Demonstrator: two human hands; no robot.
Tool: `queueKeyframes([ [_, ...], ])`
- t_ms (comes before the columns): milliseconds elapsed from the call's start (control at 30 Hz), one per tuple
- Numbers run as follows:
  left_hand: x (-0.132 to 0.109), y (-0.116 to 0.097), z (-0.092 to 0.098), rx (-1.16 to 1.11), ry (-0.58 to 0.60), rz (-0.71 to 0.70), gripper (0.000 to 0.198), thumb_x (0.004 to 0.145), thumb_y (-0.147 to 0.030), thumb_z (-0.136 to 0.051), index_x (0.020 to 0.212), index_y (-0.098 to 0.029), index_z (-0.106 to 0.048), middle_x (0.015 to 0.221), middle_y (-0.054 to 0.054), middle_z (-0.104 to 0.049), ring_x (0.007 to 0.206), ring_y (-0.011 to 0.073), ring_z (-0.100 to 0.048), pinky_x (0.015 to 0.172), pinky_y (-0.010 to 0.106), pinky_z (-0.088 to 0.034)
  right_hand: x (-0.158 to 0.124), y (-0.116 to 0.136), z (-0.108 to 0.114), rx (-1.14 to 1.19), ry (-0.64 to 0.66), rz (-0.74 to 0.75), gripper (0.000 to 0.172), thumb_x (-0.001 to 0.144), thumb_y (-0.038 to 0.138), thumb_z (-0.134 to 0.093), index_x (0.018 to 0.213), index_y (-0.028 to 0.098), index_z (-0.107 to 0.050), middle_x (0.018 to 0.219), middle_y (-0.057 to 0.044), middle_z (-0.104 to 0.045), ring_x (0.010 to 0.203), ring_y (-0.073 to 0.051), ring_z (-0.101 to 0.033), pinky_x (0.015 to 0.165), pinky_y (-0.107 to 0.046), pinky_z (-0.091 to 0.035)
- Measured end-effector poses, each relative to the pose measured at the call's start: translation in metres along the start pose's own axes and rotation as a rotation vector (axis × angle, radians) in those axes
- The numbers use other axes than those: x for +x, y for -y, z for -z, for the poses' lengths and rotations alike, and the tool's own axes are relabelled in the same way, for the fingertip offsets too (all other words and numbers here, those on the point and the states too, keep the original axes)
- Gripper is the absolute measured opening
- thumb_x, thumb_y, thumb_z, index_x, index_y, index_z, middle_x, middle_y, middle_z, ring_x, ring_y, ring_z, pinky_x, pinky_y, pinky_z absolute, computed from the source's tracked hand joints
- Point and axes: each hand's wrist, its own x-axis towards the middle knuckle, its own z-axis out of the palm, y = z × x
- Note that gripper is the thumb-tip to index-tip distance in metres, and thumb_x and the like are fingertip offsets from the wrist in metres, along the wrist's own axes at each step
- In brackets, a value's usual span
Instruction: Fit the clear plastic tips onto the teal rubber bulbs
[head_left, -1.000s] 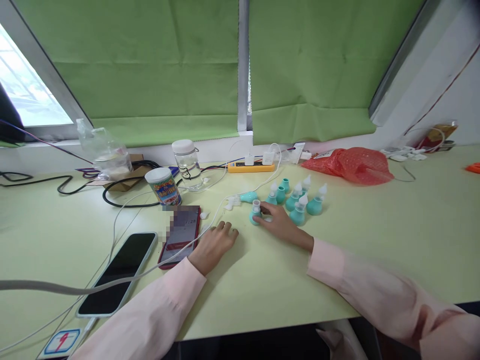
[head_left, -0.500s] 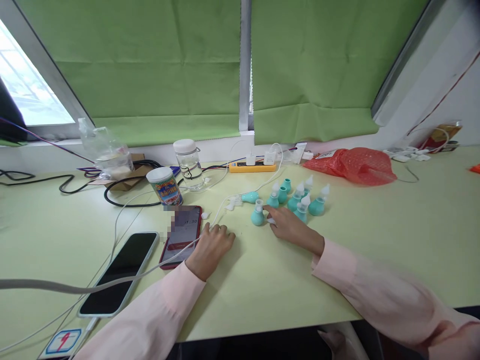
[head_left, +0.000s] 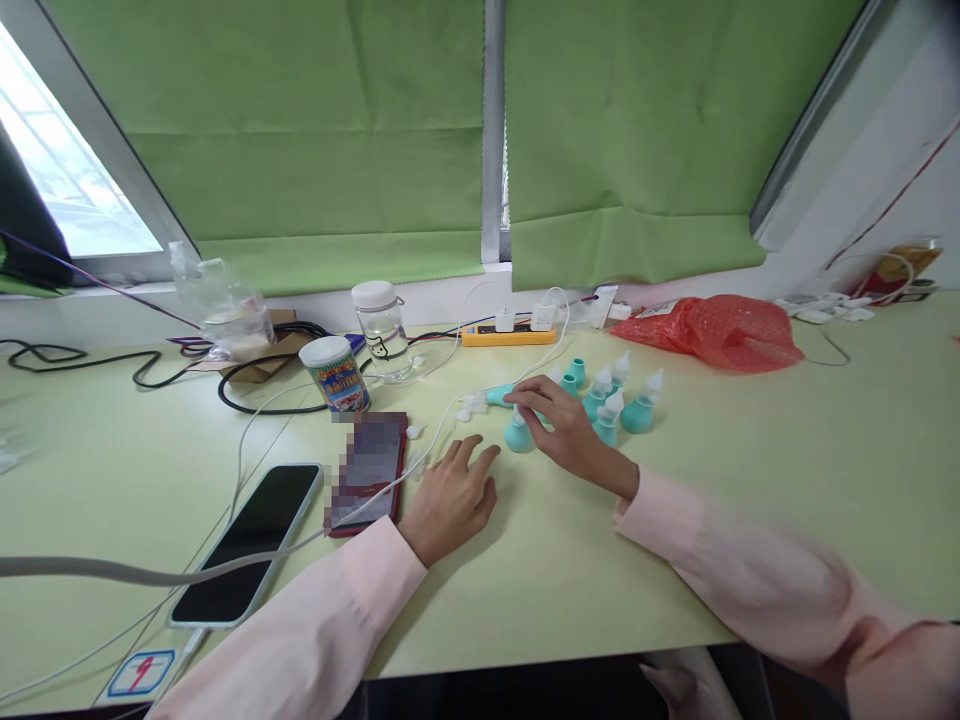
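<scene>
Several teal squeeze bulbs with pointed translucent tips, like nasal aspirators (head_left: pixel 637 412), are grouped to the right of centre. One teal bulb (head_left: pixel 517 436) stands apart at the front left of the group. My right hand (head_left: pixel 566 430) reaches over it with bent fingers drawn together at its neck. Whatever lies between those fingertips is hidden. Just left of this bulb, my left hand (head_left: pixel 454 500) hovers low over the table with its fingers spread and nothing in them. Another teal bulb (head_left: pixel 499 396) lies on its side behind, beside small clear plastic pieces (head_left: pixel 471 405).
A red-cased phone (head_left: pixel 371 470) and a black-screened phone (head_left: pixel 251 545) lie at left, with a white cable across them. Behind stand a printed canister (head_left: pixel 335 375), a clear jar (head_left: pixel 381 335) and a yellow power strip (head_left: pixel 508 337). Red bubble wrap (head_left: pixel 720 332) is at back right.
My right hand has risen and shifted left, from beside the front bulb to over its neck. My left hand has moved right towards that bulb, its fingers spreading.
</scene>
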Motion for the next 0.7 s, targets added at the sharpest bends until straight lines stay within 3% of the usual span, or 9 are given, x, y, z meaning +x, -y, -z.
queueKeyframes([
  [233,0.000,0.002,-0.003,-0.169,-0.058,0.063,0.031,0.077,-0.018,-0.040,0.108,-0.017,-0.040,0.114,0.012,-0.044,0.105,0.0227,-0.044,0.081,0.038,-0.043,0.005,-0.004,-0.018,0.114,-0.036,-0.075,0.025,0.082,0.014,-0.037,0.099,0.022,-0.054,0.089,-0.005,-0.052,0.082,-0.014,-0.052,0.071,-0.028,-0.045],
  [400,0.004,0.001,-0.011,-0.415,-0.124,0.141,0.042,0.080,-0.022,-0.039,0.119,-0.015,-0.025,0.117,0.013,-0.041,0.109,0.0199,-0.041,0.086,0.035,-0.040,-0.002,0.000,-0.021,0.161,-0.133,-0.105,0.023,0.079,0.017,-0.044,0.099,0.022,-0.054,0.089,-0.005,-0.055,0.081,-0.014,-0.054,0.070,-0.028,-0.046],
  [533,0.008,-0.001,-0.015,-0.575,-0.149,0.167,0.051,0.082,-0.024,-0.039,0.125,-0.017,-0.013,0.129,0.015,-0.030,0.117,0.0215,-0.034,0.090,0.039,-0.036,-0.008,0.011,-0.024,0.208,-0.202,-0.073,0.023,0.078,0.017,-0.047,0.098,0.023,-0.056,0.090,-0.004,-0.058,0.083,-0.014,-0.055,0.072,-0.029,-0.047],
  [700,0.007,-0.010,-0.010,-0.810,-0.134,0.108,0.044,0.083,-0.020,-0.037,0.123,-0.018,-0.020,0.123,0.013,-0.040,0.112,0.0181,-0.041,0.092,0.036,-0.035,-0.014,0.033,-0.028,0.329,-0.237,-0.099,0.022,0.075,0.016,-0.051,0.095,0.023,-0.057,0.091,-0.003,-0.059,0.085,-0.014,-0.055,0.068,-0.027,-0.050],
])
